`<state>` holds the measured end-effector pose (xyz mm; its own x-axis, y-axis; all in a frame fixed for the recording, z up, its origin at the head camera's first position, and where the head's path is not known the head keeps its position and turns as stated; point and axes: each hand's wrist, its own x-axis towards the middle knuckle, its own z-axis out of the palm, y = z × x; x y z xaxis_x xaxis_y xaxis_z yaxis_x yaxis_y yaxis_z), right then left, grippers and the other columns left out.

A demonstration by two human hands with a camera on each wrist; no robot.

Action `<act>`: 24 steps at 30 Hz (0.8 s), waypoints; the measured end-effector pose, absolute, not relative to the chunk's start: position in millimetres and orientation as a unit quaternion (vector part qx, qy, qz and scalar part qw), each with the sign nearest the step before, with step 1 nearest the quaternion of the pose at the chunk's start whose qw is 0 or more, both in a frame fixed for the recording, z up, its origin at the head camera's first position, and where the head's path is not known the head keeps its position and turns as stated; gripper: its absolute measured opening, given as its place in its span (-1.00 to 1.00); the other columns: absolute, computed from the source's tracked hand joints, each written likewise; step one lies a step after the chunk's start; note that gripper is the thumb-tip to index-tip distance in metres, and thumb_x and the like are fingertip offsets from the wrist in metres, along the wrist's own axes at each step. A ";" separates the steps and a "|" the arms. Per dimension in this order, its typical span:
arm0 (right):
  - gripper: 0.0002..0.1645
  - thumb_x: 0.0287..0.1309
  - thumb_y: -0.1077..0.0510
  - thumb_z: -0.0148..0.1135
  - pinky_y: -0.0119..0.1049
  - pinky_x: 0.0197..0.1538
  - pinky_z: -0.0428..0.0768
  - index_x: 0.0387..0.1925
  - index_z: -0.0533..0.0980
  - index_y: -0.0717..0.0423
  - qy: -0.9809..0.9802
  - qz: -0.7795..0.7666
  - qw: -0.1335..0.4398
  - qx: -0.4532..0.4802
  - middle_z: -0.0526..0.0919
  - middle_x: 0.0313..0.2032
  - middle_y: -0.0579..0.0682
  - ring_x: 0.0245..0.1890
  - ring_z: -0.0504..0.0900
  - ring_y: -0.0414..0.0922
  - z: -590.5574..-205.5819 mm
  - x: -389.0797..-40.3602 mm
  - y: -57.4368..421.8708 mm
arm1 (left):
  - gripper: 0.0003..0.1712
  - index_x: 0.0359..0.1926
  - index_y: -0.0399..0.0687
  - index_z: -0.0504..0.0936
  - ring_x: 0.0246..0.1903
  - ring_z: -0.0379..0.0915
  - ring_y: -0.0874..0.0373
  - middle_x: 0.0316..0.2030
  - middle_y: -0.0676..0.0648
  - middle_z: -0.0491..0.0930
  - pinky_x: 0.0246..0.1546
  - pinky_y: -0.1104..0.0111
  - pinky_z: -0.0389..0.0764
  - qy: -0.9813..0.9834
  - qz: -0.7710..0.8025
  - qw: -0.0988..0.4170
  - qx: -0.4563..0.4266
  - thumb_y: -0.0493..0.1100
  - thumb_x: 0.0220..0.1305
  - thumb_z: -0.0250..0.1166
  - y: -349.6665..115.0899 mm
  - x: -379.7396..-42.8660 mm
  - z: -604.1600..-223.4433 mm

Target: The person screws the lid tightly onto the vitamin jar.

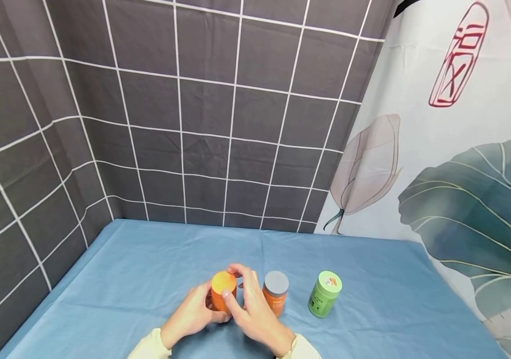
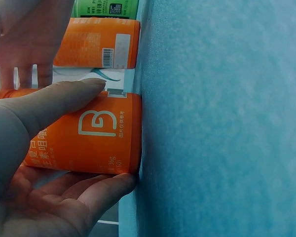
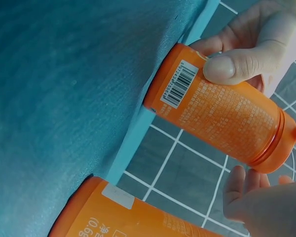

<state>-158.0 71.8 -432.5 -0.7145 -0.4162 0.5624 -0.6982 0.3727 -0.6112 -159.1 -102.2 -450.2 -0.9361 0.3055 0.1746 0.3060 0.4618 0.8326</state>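
An orange bottle (image 2: 101, 133) with white print stands upright on the blue cloth. My left hand (image 1: 191, 310) grips its body low down, thumb on one side and fingers round the other. Over the top, my right hand (image 1: 255, 311) holds the bottle's orange lid (image 1: 223, 281) between thumb and fingers; the lid is on the bottle. A barcode on the bottle shows in the right wrist view. Just right of the right hand is a second orange bottle (image 1: 276, 289) with a grey lid, partly hidden by that hand in the head view.
Farther right stands a green bottle (image 1: 325, 295) with a light green lid. Blue cloth (image 1: 147, 264) covers the table. Behind it hangs a dark curtain (image 1: 206, 164) with a white grid, and to the right a pale cloth (image 1: 372, 209) with leaf prints.
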 end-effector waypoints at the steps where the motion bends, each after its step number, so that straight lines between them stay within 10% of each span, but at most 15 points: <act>1: -0.49 0.27 0.03 0.03 -0.22 -0.01 0.38 0.21 0.15 -0.09 -0.813 0.444 0.159 0.340 0.35 0.05 -0.12 0.00 0.30 -0.23 -432.5 -157.6 71.6 | -0.26 0.03 -0.12 0.48 -0.31 0.45 0.27 -0.16 0.01 0.57 -0.26 0.45 0.49 -0.855 -0.487 -0.001 -0.179 0.02 -0.23 0.52 -102.3 -158.9 -450.2; 24: -0.46 0.10 -0.12 0.20 -0.28 -0.14 0.40 0.09 0.22 -0.21 -0.814 0.461 0.181 0.304 0.33 0.04 -0.11 -0.02 0.31 -0.14 -434.3 -158.7 69.7 | -0.33 -0.03 -0.05 0.49 -0.39 0.43 0.30 -0.27 0.08 0.57 -0.32 0.46 0.47 -0.855 -0.487 -0.007 -0.179 0.01 -0.23 0.52 -102.0 -160.3 -450.0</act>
<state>-158.7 69.7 -434.3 -0.7494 -0.3291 0.5746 -0.6620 0.3895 -0.6403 -160.3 -102.0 -450.0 -0.9357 0.3131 0.1627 0.2995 0.4606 0.8356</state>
